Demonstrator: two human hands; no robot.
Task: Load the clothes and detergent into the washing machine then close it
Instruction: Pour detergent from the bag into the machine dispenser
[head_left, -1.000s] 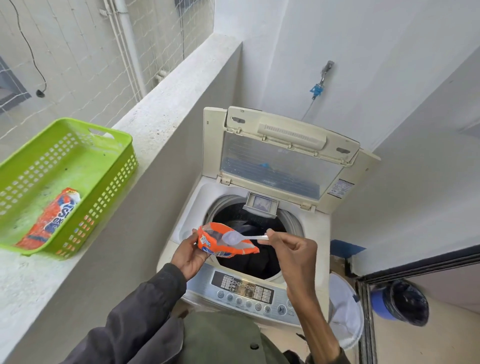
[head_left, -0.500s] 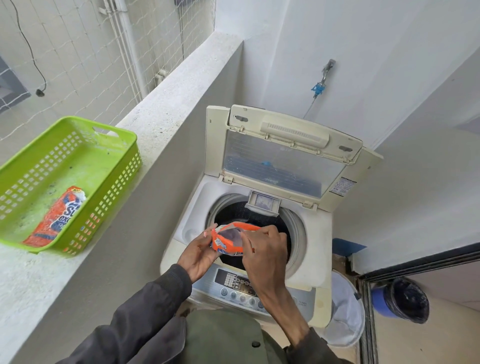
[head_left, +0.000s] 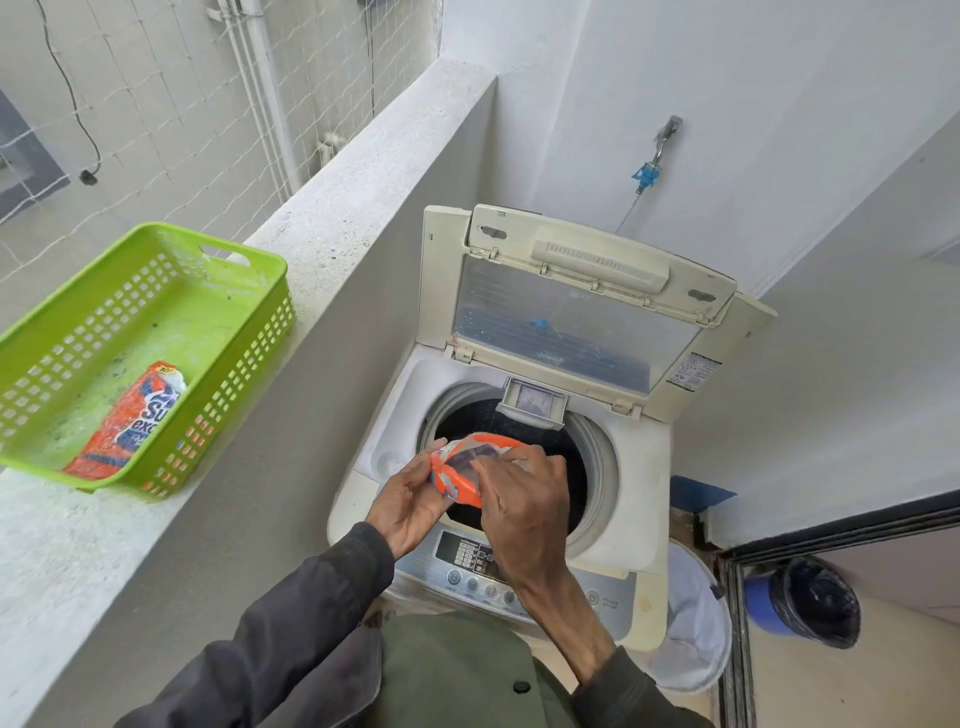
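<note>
While the lid (head_left: 566, 306) of the top-loading washing machine (head_left: 639, 467) stands propped open at 12 o'clock, loading looks partly done. Going left to right:

At 9 o'clock, on the concrete ledge (head_left: 78, 545): green slotted basket (head_left: 156, 260), holding one spare orange detergent packet (head_left: 130, 421), lying flat. Print on it only partly legible, "Su" above "exc"; brand not readable in full.

Just left of centre: left hand (head_left: 405, 506), grip closed around the lower end of a second orange detergent pouch (head_left: 462, 470), held just above the front rim of the drum opening (head_left: 519, 415). No readable lettering on this pouch from here.

Centre: right hand (head_left: 524, 499), fingers pinched at the pouch's open mouth, reaching into it or working it; what they hold, if anything, hidden.

Below the hands, at 6 o'clock: control panel (head_left: 545, 587), with the words "POWER" and something smaller beneath beside a round button; other labels too small.

Inside the drum: dark mass, probably clothes already in, though hard to confirm. Small dispenser tray (head_left: 532, 402) open at the drum's far edge.

At 3 o'clock: white mesh hamper (head_left: 691, 623), then a blue bin (head_left: 800, 603) beyond the door track.

Judged remaining: getting detergent into the machine, then lowering the lid.
</note>
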